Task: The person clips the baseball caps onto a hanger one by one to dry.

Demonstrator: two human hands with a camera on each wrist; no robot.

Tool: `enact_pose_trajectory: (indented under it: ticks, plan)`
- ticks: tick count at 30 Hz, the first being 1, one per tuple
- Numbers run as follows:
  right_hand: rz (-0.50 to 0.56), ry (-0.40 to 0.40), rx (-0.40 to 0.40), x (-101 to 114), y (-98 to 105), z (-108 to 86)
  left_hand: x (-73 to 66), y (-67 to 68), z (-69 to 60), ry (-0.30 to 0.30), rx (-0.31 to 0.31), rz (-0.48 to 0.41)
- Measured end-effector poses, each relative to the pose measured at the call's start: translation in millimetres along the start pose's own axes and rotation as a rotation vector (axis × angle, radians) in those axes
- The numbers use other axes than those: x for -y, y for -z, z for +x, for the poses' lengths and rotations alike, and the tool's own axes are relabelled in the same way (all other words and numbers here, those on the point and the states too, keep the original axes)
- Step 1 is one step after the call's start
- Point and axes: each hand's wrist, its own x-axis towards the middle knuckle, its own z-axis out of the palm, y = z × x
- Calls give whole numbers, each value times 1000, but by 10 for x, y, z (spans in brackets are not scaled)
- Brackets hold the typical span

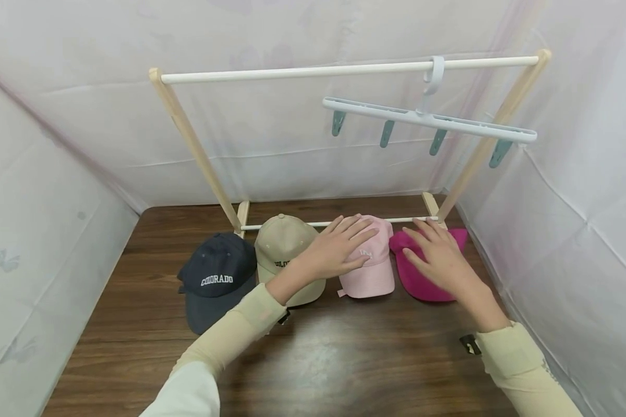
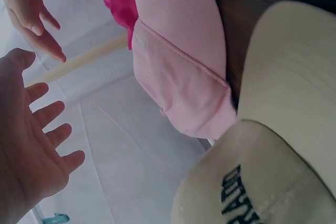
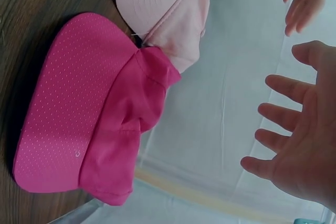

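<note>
The person's left hand [image 1: 339,249] hangs above the pale pink fabric cap [image 1: 367,282], fingers straight and spread apart, gripping nothing. The right hand [image 1: 440,258] hangs in the same way over the bright magenta cap with a dotted brim [image 1: 419,284], its fingers also apart; the wrist views show a gap between each palm and the caps.

The magenta cap lies at the right end of a row on the dark brown wood-grain worktop [image 1: 318,365], with the pink one just beside it. Farther left, partly behind the left forearm, is the beige cap with dark lettering [image 1: 287,237], then the navy cap with white "COLORADO" lettering [image 1: 216,260]. The brims point toward the near side.

Beyond the caps stands a pale wooden rack with white rods [image 1: 193,143]. From the right half of its top rod hangs a pale blue plastic hanger [image 1: 386,112], slightly tilted, with teal clips [image 1: 438,142].

As far as the pictures show, the caps are laid in a row and the hanger is hooked up; no cap hangs from a clip, so hanging work, if meant, would all be left.

Counted: four caps, one of each colour; one rack; one hanger; four clips; two hands.
</note>
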Motion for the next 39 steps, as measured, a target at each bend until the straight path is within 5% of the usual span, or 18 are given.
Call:
enact_pose_trajectory:
  ticks: [39]
  plan:
    - [-13,-104,-3,-212,154,-66,-367,-73,551,52,19,-53]
